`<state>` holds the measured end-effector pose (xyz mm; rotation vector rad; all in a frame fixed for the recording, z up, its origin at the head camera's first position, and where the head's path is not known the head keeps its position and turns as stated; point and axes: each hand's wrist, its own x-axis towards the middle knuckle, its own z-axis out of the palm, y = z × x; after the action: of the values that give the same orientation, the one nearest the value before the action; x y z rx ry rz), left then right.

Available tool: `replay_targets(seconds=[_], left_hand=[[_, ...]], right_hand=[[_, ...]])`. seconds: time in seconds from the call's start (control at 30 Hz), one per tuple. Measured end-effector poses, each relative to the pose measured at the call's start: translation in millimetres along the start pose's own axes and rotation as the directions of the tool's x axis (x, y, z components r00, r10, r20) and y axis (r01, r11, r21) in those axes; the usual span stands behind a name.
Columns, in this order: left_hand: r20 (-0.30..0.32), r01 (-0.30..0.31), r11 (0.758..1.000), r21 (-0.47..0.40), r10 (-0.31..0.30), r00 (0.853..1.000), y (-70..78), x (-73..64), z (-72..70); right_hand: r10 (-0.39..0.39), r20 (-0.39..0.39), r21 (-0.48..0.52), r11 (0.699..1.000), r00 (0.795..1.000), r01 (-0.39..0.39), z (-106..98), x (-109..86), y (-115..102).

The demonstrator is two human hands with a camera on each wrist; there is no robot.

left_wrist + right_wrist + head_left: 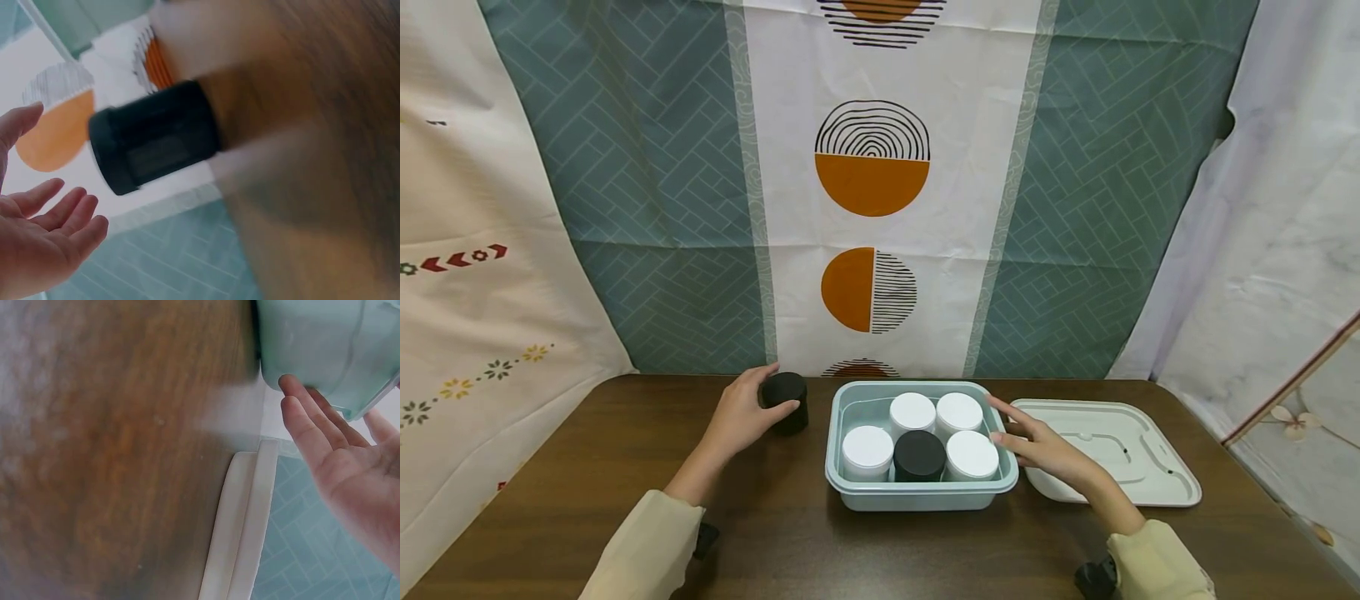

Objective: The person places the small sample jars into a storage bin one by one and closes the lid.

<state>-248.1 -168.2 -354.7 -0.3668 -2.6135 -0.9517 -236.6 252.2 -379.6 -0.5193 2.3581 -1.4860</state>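
Observation:
A black lidded jar (pixel 785 403) stands upright on the table, left of a pale blue-green plastic box (pixel 917 500). My left hand (pixel 747 414) is spread around the jar's left side; in the left wrist view a gap shows between its fingers and the jar (pixel 156 139). Inside the box sit several white-lidded jars (pixel 867 450) and one black-lidded jar (pixel 920 455) in the front middle. At the box's right rim is my right hand (pixel 1047 450), fingers extended. The right wrist view shows these fingertips (pixel 294 412) close against the box's outer wall (pixel 312 344).
A white lid (pixel 1120 450) lies on the brown wooden table (pixel 880 558), right of the box and partly behind my right forearm. Patterned cloth (pixel 872 208) hangs along the table's back edge, with more cloth at both sides.

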Motion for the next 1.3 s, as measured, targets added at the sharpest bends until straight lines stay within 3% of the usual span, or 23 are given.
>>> replay_targets(seconds=[0.43,0.77,1.03,1.3], left_hand=[[0.076,0.139,0.988,0.062,-0.144,0.987,-22.2,13.0,13.9],[0.059,0.162,0.983,0.081,-0.167,0.984,-22.1,15.3,18.0],[-0.022,0.14,0.99,0.034,-0.139,0.99,-13.5,13.9,14.8],[-0.147,0.083,0.996,-0.042,-0.088,0.985,10.5,15.6,5.6]], right_hand=[[0.003,0.005,0.003,1.0,1.0,-0.003,0.2,-0.3,-2.5],[-0.001,0.003,0.002,1.0,1.0,0.001,0.1,0.2,-1.1],[0.001,0.001,0.008,1.0,1.0,-0.001,0.9,1.3,0.4],[-0.002,-0.003,0.003,1.0,1.0,0.002,-0.2,0.7,1.1]])
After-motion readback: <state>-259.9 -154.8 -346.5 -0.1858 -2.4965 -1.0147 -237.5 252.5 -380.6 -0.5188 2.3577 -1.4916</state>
